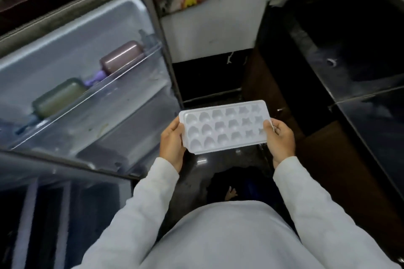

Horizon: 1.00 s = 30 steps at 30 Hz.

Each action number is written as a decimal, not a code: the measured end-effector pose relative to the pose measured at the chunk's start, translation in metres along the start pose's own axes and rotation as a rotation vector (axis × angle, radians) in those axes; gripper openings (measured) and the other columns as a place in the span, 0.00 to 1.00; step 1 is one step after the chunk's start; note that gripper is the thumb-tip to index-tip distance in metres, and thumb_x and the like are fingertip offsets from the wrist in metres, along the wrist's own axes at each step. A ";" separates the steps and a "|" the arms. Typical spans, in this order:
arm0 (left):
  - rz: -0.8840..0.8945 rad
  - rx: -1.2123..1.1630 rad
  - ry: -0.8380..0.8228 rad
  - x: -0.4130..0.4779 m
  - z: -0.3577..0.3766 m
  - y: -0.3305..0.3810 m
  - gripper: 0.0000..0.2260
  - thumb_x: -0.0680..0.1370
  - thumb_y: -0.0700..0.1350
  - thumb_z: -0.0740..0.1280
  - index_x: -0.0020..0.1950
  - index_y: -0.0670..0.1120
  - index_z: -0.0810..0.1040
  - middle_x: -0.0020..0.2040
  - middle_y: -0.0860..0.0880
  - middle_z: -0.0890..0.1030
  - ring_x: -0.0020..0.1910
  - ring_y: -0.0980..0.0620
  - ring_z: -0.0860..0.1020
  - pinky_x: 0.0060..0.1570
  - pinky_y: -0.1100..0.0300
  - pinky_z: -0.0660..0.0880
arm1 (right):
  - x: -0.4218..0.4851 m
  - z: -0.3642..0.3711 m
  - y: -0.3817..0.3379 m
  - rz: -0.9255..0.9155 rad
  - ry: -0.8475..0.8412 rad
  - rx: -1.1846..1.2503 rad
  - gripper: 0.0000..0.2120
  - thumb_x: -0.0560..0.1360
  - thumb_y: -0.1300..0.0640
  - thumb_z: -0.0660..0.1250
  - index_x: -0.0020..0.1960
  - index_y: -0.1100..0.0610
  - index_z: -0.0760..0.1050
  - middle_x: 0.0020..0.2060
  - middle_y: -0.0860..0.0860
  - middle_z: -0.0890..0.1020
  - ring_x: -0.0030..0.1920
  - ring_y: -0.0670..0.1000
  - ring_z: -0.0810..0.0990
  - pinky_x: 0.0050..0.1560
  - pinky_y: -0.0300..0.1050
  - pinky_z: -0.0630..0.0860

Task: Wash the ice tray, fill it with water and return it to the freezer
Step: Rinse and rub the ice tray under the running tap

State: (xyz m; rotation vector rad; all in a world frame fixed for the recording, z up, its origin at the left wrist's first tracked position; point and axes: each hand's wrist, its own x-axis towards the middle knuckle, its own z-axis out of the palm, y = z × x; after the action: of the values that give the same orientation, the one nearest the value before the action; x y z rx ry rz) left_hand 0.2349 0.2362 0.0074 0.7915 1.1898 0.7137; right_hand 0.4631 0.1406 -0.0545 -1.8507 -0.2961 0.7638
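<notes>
shirt (218,236) lowest in view | left hand (172,142) curled round tray (223,126) left end | right hand (281,140) curled round right end | tray held in air, cups up, right of open fridge door (76,28)

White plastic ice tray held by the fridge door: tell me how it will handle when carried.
The white plastic ice tray is probably light: the left hand and right hand hold it by its short ends alone. It looks fairly stiff, spanning between them without visible sag. Its shallow open cells would likely spill water if tilted.
</notes>
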 end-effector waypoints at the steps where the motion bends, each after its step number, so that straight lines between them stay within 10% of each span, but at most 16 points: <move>1: 0.006 0.008 -0.018 0.009 0.017 0.003 0.17 0.83 0.39 0.55 0.59 0.53 0.81 0.55 0.50 0.85 0.54 0.48 0.83 0.52 0.49 0.80 | 0.011 -0.010 -0.003 0.001 0.017 0.001 0.12 0.78 0.50 0.66 0.60 0.51 0.79 0.52 0.47 0.85 0.53 0.48 0.83 0.59 0.54 0.80; 30: 0.023 0.382 -0.670 0.308 0.433 0.101 0.13 0.84 0.45 0.57 0.66 0.51 0.76 0.59 0.49 0.83 0.58 0.47 0.82 0.59 0.46 0.79 | 0.285 -0.141 -0.122 0.063 0.645 0.258 0.09 0.79 0.50 0.65 0.57 0.47 0.81 0.51 0.45 0.85 0.55 0.48 0.83 0.61 0.54 0.78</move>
State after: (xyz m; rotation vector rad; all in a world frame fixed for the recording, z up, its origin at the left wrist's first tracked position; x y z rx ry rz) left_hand 0.7181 0.4789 0.0092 1.2437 0.7037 0.1946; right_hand 0.7880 0.2371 -0.0154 -1.7590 0.2652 0.2010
